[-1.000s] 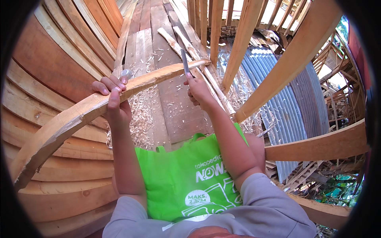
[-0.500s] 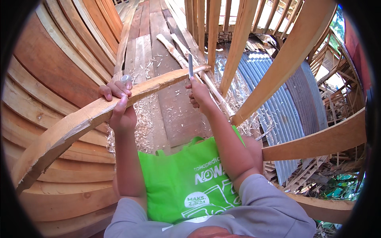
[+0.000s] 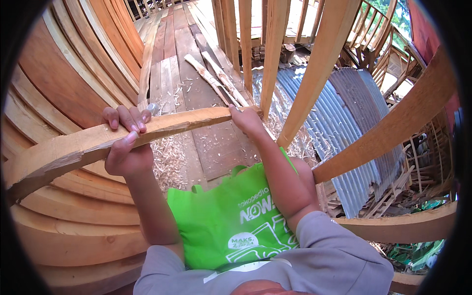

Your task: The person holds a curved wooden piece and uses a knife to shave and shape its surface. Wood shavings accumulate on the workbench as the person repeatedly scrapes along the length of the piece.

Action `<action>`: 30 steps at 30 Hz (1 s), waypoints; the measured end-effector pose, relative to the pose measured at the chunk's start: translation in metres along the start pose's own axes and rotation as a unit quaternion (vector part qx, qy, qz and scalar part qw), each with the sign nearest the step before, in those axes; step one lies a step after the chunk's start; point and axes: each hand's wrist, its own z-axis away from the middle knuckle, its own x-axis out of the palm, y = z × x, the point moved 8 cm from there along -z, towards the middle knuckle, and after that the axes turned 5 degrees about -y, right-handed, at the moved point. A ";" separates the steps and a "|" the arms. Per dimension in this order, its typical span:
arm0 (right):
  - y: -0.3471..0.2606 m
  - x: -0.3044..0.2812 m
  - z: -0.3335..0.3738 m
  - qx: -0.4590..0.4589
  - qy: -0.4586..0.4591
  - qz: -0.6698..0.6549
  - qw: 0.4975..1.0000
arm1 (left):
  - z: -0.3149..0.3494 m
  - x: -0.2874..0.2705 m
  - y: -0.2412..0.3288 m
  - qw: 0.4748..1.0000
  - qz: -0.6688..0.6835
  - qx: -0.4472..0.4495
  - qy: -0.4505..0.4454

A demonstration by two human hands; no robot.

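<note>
Head view: my left hand [image 3: 129, 156] is clasping the beam [image 3: 191, 118], running from left edge to upper centre. My right hand [image 3: 248, 123] is curling at its far end; the blade is no longer showing, so whether I am gripping it, cutting, I cannot tell.

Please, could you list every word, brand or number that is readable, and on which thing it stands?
I do not copy printed words, but they stand here:
Green bag: white lettering, two lines, partly hidden.
Green bag: white round badge, short text, lower line blurred.
Grey shirt: white area, nothing legible.
</note>
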 end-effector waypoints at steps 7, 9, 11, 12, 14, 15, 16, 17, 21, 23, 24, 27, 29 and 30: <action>-0.029 -0.024 0.041 0.018 -0.080 0.080 0.993 | -0.005 -0.016 -0.006 1.000 -0.011 0.009 -0.021; -0.032 -0.028 0.037 -0.007 -0.065 0.039 0.997 | -0.002 -0.014 -0.011 1.000 -0.021 0.016 -0.015; -0.040 -0.033 0.044 -0.015 -0.076 -0.003 0.997 | 0.000 -0.009 -0.014 0.999 -0.027 0.020 -0.017; -0.035 -0.029 0.040 -0.020 -0.090 -0.009 0.996 | 0.003 -0.009 -0.015 0.999 -0.026 0.016 -0.009; -0.019 -0.018 0.027 -0.030 -0.118 -0.023 0.992 | 0.004 -0.009 -0.014 0.998 -0.050 0.027 -0.011; -0.023 -0.017 0.047 -0.003 -0.133 -0.054 0.990 | 0.004 -0.012 -0.011 0.998 -0.057 0.036 -0.012; -0.020 -0.012 0.049 -0.002 -0.128 -0.064 0.990 | 0.004 -0.016 -0.008 0.997 -0.064 0.046 -0.013; -0.011 -0.012 0.047 0.002 -0.118 -0.075 0.990 | 0.004 -0.017 -0.011 0.996 -0.065 0.052 -0.015; 0.028 0.023 0.027 0.036 -0.105 -0.205 0.973 | 0.003 -0.022 -0.023 0.989 -0.056 0.130 -0.027; 0.039 0.032 0.019 0.035 -0.057 -0.214 0.975 | 0.006 -0.021 -0.029 0.990 -0.066 0.121 0.013; 0.045 0.031 0.009 0.020 -0.044 -0.175 0.983 | 0.007 -0.020 -0.031 0.990 -0.072 0.116 0.034; 0.048 0.029 0.000 0.004 -0.043 -0.124 0.991 | 0.012 -0.018 -0.037 0.990 -0.084 0.107 0.040; 0.039 0.033 0.011 0.036 -0.081 -0.154 0.984 | 0.014 -0.017 -0.037 0.988 -0.110 0.102 0.033; 0.032 0.036 0.023 0.068 -0.111 -0.185 0.974 | 0.016 -0.015 -0.035 0.984 -0.148 0.099 0.026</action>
